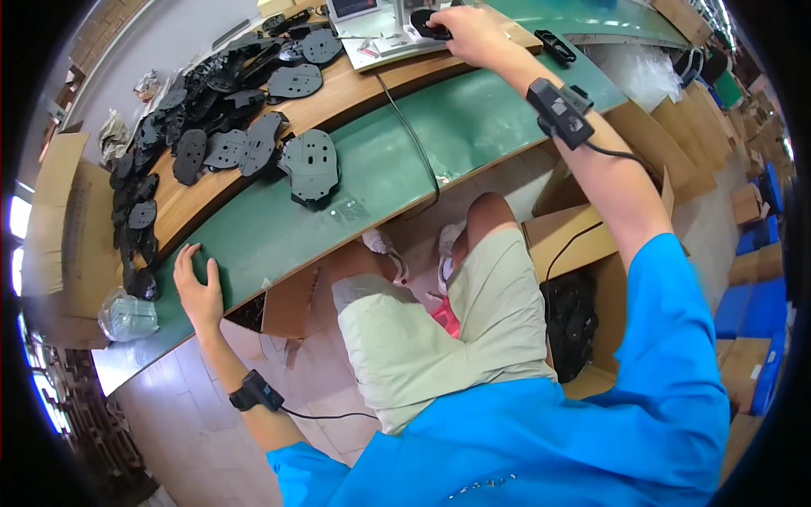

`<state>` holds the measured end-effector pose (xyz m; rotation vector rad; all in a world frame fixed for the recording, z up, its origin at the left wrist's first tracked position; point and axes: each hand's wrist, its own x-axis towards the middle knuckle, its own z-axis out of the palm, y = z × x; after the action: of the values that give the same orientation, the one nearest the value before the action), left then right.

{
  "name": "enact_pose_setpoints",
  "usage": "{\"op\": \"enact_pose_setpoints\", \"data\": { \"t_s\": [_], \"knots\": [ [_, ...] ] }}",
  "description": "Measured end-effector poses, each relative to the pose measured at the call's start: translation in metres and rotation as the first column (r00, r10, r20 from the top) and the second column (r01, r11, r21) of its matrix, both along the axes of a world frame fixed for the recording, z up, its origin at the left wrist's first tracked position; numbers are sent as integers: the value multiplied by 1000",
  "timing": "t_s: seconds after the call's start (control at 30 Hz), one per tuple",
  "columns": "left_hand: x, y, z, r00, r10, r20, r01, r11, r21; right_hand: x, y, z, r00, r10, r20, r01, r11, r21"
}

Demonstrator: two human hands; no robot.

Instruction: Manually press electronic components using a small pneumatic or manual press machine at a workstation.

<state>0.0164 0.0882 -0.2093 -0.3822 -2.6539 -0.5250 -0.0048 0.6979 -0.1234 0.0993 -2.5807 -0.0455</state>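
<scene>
My right hand (471, 35) reaches to the far side of the bench, its fingers closed on the edge of a black plastic part (427, 25). That part sits at a small bench machine with a pale base plate (372, 56), and its far side runs near the top of the view. My left hand (199, 287) lies on the near left edge of the green bench top (380, 160), fingers apart and holding nothing. Closest to it are the end of a pile of black plastic parts (221, 101) and a clear plastic bundle (128, 316).
A wooden board (198, 198) carries the pile, with a flat black plate (311, 165) overhanging its front edge. A black cable (414, 135) hangs across the bench. Beside my right leg stands an open carton (604, 313) with black parts inside. Another carton (63, 228) is at far left.
</scene>
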Motion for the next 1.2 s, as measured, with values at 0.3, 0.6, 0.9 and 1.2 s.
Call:
{"op": "enact_pose_setpoints", "data": {
  "t_s": [0.3, 0.6, 0.9, 1.2],
  "knots": [
    [-1, 2, 3, 1000, 19, 11, -19, 1000, -4, 5, -4, -3, 997, -77, -8, 77, 997, -30],
    [-5, -1, 0, 1000, -3, -15, 3, 1000, -20, -1, -8, -1, 995, -95, -4, 94, 995, -41],
    [1, 1, 3, 1000, 12, -14, -12, 1000, -11, 0, -9, -2, 999, -42, -24, 41, 999, -31],
    [1, 1, 2, 1000, 13, -27, -14, 1000, -19, -2, -14, -11, 993, -61, -105, 52, 995, -82]
  ]
}}
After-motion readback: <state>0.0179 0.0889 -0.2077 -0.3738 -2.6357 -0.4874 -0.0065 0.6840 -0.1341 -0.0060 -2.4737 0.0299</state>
